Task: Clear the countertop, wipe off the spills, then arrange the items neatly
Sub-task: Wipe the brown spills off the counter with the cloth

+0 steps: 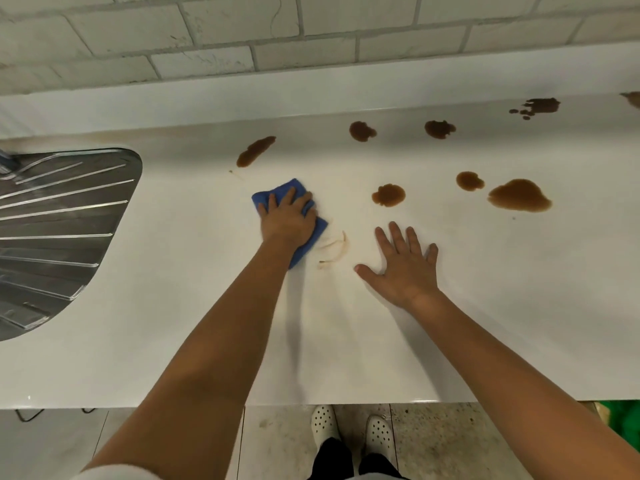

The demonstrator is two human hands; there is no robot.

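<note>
White counter (pixel 173 306): R hand (pixel 403 263) flat, fingers spread, holding nothing. L hand (pixel 287 216) w/ straight fingers presses blue cloth (pixel 277 192) by faint smears (pixel 332 249). Beyond, brown spills (pixel 519 195) dot the far side; drainboard (pixel 62 230) at left.

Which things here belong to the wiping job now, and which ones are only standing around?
Belong to the job:
- blue cloth, pressed flat under the left hand
- brown spills on the countertop
- faint smears beside the cloth
- right hand, spread flat on the counter

Just there:
- metal draining board
- tiled wall
- white shoes on the floor
</note>
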